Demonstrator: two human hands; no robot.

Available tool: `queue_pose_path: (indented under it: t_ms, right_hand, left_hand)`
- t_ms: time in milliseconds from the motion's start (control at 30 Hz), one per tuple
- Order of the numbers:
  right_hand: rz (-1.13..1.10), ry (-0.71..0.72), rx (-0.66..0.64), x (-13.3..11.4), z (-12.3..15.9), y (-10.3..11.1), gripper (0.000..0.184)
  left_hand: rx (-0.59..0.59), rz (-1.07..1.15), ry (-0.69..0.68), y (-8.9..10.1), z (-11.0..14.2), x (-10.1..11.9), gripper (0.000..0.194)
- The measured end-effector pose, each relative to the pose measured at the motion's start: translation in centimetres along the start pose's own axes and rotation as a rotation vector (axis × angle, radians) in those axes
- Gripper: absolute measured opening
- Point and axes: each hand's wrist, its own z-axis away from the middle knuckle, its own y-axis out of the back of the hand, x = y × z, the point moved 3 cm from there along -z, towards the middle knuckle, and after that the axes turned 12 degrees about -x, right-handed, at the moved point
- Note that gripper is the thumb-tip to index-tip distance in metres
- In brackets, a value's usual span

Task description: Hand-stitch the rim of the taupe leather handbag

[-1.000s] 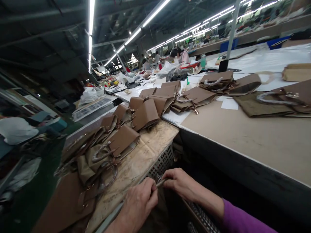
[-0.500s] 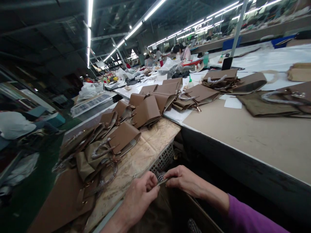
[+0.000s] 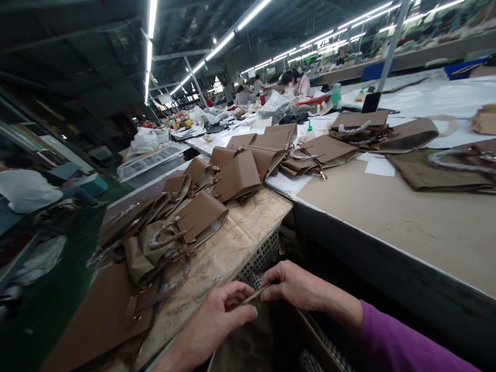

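Note:
An olive-brown bag (image 3: 248, 341) lies low in front of me, its lower part dark and cut off by the frame's bottom. My right hand (image 3: 289, 284) pinches the thin edge of it between thumb and fingers. Just left of that, my left hand (image 3: 220, 318) is around the same edge, its fingers curled above and its thumb stretched out below with a gap between them. Checked cloth (image 3: 256, 280) shows behind the fingertips. More checked cloth shows lower right, where I cannot tell what it belongs to.
Several brown bags (image 3: 201, 217) with wrapped handles crowd the worn bench (image 3: 248, 222) on my left. Under its edge sits a grey plastic basket (image 3: 263, 253). More bags (image 3: 333, 150) lie on the right-hand table (image 3: 418, 222). A seated person (image 3: 27, 188) is at far left.
My left thumb has moved down, away from the fingers, loosening from the edge. My right hand keeps its pinch. The view has shifted slightly.

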Motion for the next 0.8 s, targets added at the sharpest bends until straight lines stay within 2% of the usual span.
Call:
queue_pose_path:
  t_ms: [167,367,500,667,800]
  right_hand:
    - [0.016,0.003,0.044,-0.2,0.1,-0.4,0.016]
    - [-0.006,0.026,0.109,0.3,0.1,-1.3,0.016]
    - [-0.130,0.033,0.127,0.9,0.1,-1.5,0.017]
    - [-0.145,-0.004,0.133,1.0,0.1,-1.4,0.016]
    - [-0.108,-0.004,0.180,0.3,0.2,-1.7,0.018]
  left_hand:
    - [0.052,-0.061,0.020,0.0,0.3,-1.0,0.017]
    - [0.106,-0.200,0.034,-0.2,0.4,-0.3,0.025]
    - [0.166,-0.138,0.076,-0.3,-0.3,-0.8,0.023]
    - [0.124,-0.112,0.043,-0.3,-1.1,-0.8,0.023]
    - [0.079,-0.345,0.011,0.1,-0.9,0.1,0.027]
